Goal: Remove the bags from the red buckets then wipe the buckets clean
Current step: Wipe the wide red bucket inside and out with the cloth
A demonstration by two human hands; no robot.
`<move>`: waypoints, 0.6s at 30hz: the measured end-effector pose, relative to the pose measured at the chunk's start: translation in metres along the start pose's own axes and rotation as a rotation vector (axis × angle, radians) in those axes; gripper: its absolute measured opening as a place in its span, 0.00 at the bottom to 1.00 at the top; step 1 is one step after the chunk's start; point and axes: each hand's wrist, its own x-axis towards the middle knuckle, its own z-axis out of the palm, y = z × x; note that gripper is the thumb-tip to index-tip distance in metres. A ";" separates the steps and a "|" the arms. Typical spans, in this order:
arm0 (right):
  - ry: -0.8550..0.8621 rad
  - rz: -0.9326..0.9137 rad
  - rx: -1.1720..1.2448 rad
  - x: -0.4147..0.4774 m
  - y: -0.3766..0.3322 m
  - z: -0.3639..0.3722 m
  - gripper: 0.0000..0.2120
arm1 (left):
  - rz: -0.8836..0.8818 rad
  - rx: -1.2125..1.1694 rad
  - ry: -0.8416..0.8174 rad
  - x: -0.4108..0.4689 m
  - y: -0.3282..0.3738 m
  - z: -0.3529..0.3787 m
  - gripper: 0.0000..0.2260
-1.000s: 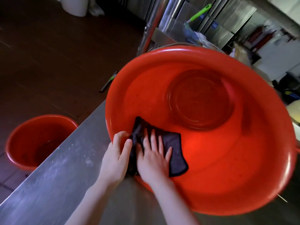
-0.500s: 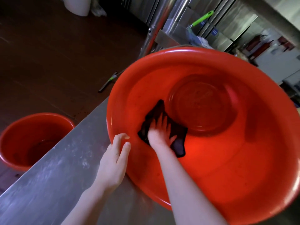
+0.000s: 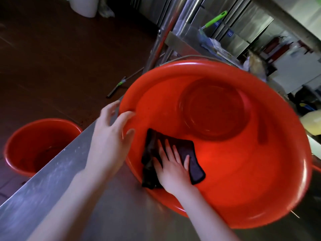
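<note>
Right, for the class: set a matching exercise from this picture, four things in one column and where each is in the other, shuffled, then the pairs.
1 dark cloth
2 smaller red bucket
3 left hand
4 large red bucket

A on the steel table
B by the large bucket's rim
C on the floor
D under the right hand

Pairs: 1-D, 2-C, 3-B, 4-A.

Left hand (image 3: 111, 136) palm down, fingers spread and loosely bent; right hand (image 3: 172, 165) flat, fingers straight, both forearms bare
</note>
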 end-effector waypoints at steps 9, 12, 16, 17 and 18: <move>-0.021 0.302 -0.229 -0.011 0.056 -0.006 0.26 | -0.115 -0.137 -0.195 -0.059 -0.006 0.045 0.13; -0.071 0.422 -0.130 0.042 0.060 -0.016 0.26 | -0.207 -0.224 -0.202 -0.074 -0.008 0.059 0.14; -0.074 0.449 0.138 0.083 0.037 -0.019 0.26 | -0.179 -0.236 -0.203 -0.073 -0.017 0.062 0.12; -0.046 0.413 0.164 0.079 0.029 -0.016 0.26 | -0.195 -0.238 -0.206 -0.072 -0.018 0.062 0.10; -0.012 0.348 0.154 0.066 0.019 -0.009 0.26 | -0.215 -0.244 -0.213 -0.071 -0.019 0.062 0.08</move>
